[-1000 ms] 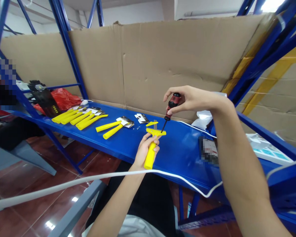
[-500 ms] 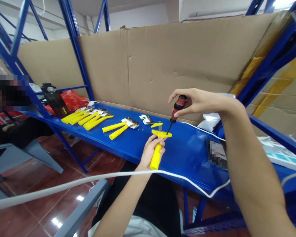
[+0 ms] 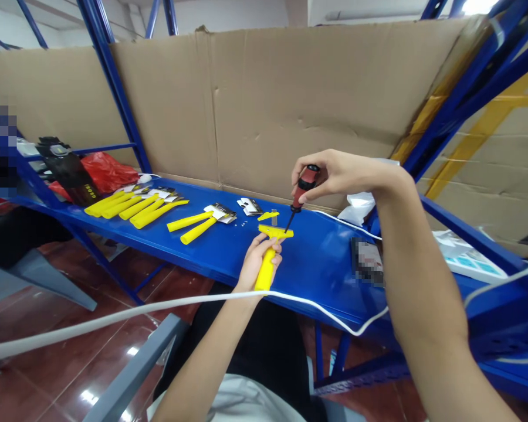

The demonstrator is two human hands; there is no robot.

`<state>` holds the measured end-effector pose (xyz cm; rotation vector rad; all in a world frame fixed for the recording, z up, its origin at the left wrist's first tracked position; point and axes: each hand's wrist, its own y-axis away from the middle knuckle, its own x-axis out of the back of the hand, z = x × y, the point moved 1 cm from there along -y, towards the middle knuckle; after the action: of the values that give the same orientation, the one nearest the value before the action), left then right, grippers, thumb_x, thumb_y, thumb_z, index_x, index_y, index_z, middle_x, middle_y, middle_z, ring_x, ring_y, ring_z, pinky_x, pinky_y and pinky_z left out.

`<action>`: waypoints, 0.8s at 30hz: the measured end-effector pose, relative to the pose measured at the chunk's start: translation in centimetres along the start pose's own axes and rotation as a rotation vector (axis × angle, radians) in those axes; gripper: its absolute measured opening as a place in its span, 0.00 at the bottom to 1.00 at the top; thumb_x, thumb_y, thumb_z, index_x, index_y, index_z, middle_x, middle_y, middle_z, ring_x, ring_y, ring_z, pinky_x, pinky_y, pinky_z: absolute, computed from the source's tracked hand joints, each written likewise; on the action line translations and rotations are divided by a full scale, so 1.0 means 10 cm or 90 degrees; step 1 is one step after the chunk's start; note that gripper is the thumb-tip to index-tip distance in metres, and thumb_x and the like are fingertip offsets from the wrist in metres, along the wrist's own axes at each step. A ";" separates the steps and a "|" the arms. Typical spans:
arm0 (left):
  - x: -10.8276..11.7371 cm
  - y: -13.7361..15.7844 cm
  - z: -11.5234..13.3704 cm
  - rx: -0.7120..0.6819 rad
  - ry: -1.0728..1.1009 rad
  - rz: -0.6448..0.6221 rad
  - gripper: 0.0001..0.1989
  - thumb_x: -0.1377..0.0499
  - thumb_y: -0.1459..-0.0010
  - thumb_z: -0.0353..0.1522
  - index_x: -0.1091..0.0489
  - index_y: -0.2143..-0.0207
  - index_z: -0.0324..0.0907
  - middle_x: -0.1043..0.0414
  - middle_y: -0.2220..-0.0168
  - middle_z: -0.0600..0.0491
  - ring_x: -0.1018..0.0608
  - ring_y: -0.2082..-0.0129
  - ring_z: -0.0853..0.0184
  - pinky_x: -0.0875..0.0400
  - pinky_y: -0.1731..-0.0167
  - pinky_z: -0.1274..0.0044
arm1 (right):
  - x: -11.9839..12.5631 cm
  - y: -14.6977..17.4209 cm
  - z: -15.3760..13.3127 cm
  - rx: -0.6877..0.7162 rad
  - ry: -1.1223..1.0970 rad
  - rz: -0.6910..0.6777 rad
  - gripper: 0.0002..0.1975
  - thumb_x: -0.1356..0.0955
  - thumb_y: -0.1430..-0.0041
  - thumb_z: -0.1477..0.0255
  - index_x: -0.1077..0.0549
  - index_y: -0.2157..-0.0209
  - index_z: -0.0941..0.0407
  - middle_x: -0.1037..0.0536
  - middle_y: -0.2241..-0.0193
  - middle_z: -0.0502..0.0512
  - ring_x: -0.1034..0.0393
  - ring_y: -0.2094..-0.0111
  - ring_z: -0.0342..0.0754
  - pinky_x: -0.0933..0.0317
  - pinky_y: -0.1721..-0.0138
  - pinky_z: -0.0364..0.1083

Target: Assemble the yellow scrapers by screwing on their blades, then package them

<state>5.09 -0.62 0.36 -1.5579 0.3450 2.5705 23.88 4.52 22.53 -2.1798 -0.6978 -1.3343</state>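
My left hand (image 3: 256, 261) is closed round the handle of a yellow scraper (image 3: 266, 272), its wide head pointing away from me. From above, my right hand (image 3: 323, 176) grips a red and black screwdriver (image 3: 305, 186). The screwdriver's tip meets the right side of the scraper's head. Just behind the head lie a loose yellow plate (image 3: 268, 216) and a thin clear or metal strip (image 3: 274, 218), flat on the blue table. Some tiny pieces (image 3: 244, 223), too small to name, are scattered to the left.
Two yellow scrapers with cards (image 3: 198, 230) lie left, and several more (image 3: 147, 212) lie beyond. A dark bottle (image 3: 66, 170) leans by a red plastic bag (image 3: 110, 171). A white cable (image 3: 158, 306) crosses in front. Cardboard (image 3: 264, 105) walls the table's back. A person sits far left.
The whole view has shifted, moving the scene slightly left and up. Both hands keep their holds, and the screwdriver stays at the scraper's head.
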 end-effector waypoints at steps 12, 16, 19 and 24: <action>-0.16 0.08 0.05 0.026 -0.022 0.028 0.17 0.42 0.28 0.18 0.35 0.43 0.42 0.22 0.43 0.37 0.22 0.73 0.78 0.34 0.80 0.88 | 0.02 -0.02 0.03 0.013 0.052 0.044 0.30 0.18 0.52 0.38 0.18 0.62 0.47 0.14 0.62 0.54 0.21 0.57 0.58 0.31 0.59 0.56; -0.13 0.08 0.04 0.008 -0.022 0.010 0.17 0.41 0.28 0.18 0.35 0.44 0.42 0.23 0.42 0.37 0.22 0.73 0.78 0.34 0.80 0.88 | 0.03 0.00 0.02 0.019 0.043 0.064 0.32 0.18 0.53 0.37 0.18 0.60 0.48 0.13 0.60 0.54 0.21 0.56 0.58 0.31 0.59 0.56; -0.10 0.08 0.04 -0.016 -0.015 -0.015 0.18 0.39 0.29 0.19 0.34 0.43 0.44 0.23 0.40 0.39 0.21 0.71 0.78 0.32 0.79 0.88 | 0.06 0.03 0.02 0.028 0.038 0.118 0.33 0.17 0.54 0.37 0.18 0.60 0.48 0.13 0.61 0.54 0.22 0.57 0.59 0.30 0.60 0.56; -0.08 0.11 0.04 -0.047 -0.011 -0.048 0.18 0.37 0.29 0.20 0.33 0.41 0.43 0.22 0.40 0.40 0.20 0.70 0.77 0.31 0.78 0.87 | 0.18 0.17 0.05 0.061 -0.003 0.263 0.27 0.13 0.51 0.46 0.18 0.60 0.46 0.18 0.64 0.53 0.24 0.62 0.57 0.29 0.62 0.57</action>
<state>4.87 -1.53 1.43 -1.5397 0.1873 2.5659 26.05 3.85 23.67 -2.1031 -0.2811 -1.0584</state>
